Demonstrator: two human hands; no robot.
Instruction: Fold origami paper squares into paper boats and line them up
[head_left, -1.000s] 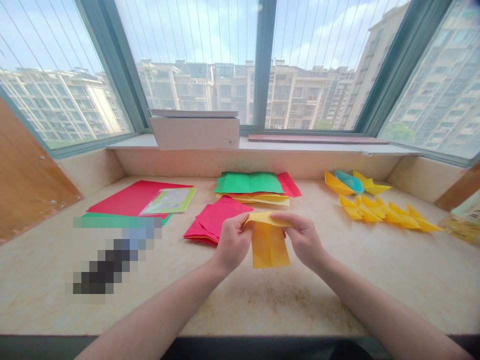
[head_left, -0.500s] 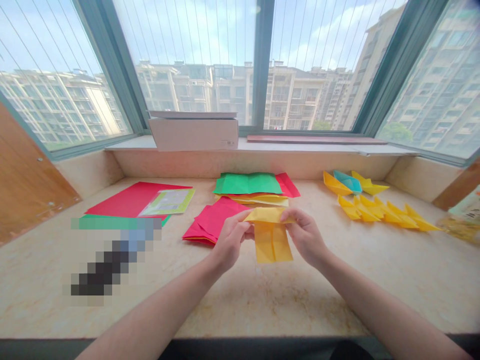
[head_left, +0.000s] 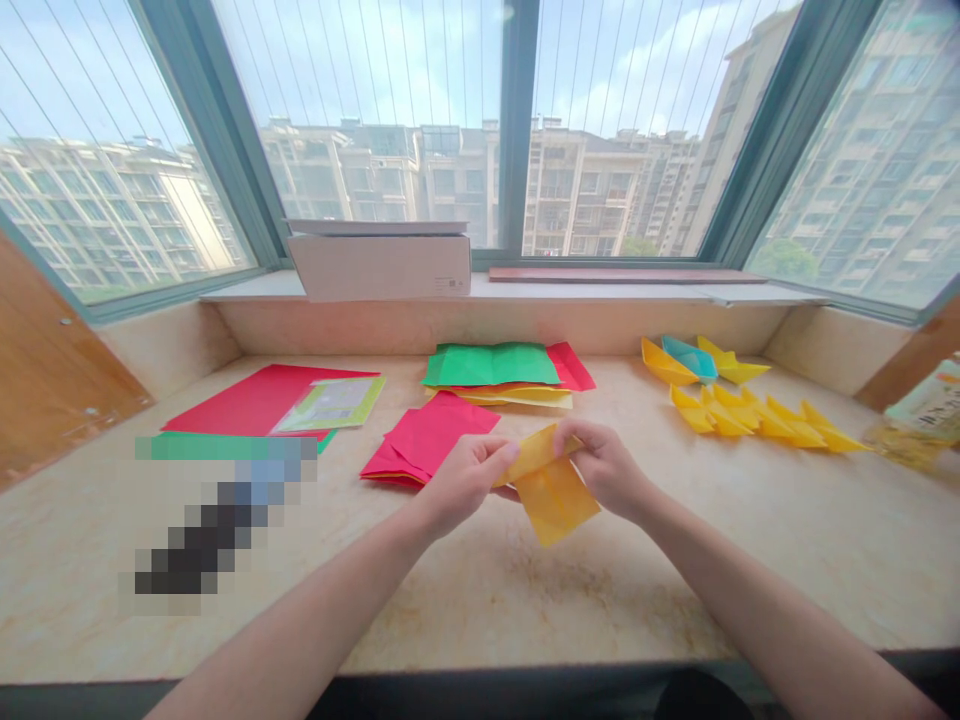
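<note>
red origami paper (head_left: 427,435) lies just beside the left hand (head_left: 461,485). green paper (head_left: 487,365) sits beyond; yellow paper boats (head_left: 750,420) stand to the right on the marble counter (head_left: 600,610). the left hand and right hand (head_left: 607,468) each pinch the folded yellow paper (head_left: 553,495), held between them.

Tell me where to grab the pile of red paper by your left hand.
Pinch the pile of red paper at its outer left corner, coming from the near left with the hand. The sheets lie flat and loosely overlapped on the stone counter, and that corner seems the freest part, away from the left hand and the folded yellow paper.
</note>
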